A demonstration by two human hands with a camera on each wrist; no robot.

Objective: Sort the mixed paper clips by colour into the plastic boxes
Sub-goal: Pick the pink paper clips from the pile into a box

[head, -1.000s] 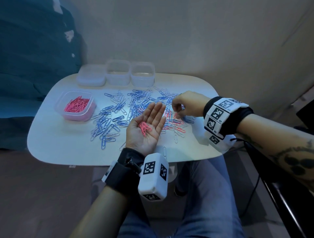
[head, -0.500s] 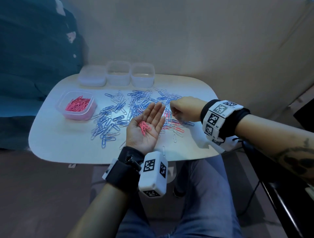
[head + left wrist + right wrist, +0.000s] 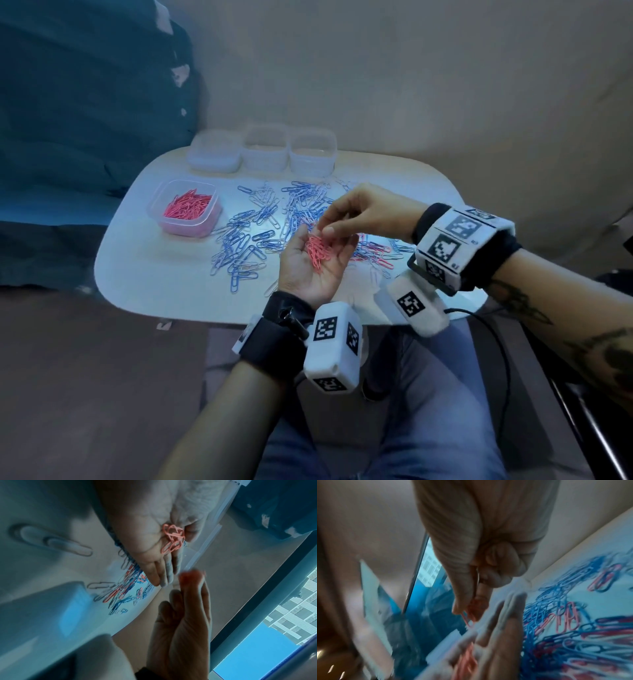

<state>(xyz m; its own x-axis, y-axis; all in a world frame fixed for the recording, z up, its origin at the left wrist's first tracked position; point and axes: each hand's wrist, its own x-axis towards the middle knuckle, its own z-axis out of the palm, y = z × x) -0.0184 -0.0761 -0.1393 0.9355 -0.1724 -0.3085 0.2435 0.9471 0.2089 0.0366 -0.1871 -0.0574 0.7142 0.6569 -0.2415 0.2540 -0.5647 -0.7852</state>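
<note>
My left hand [image 3: 303, 272] lies palm up over the table's near edge, fingers straight, with a small heap of pink paper clips [image 3: 317, 251] on the palm. My right hand [image 3: 332, 226] hovers just above it and pinches a few pink clips [image 3: 173, 538] between thumb and curled fingers, seen also in the right wrist view [image 3: 473, 610]. A mixed pile of blue, white and pink clips [image 3: 274, 226] covers the table's middle. The clear plastic box [image 3: 157, 212] at the left holds pink clips.
Three clear plastic boxes [image 3: 214, 156] [image 3: 265, 149] [image 3: 312, 152] stand in a row at the table's back edge. The small white table [image 3: 154, 274] has rounded corners. A wall is behind it, and my legs are below.
My right hand has risen off the clip pile and moved left, over my left palm, with pink clips pinched in it. The left hand has stayed palm up.
</note>
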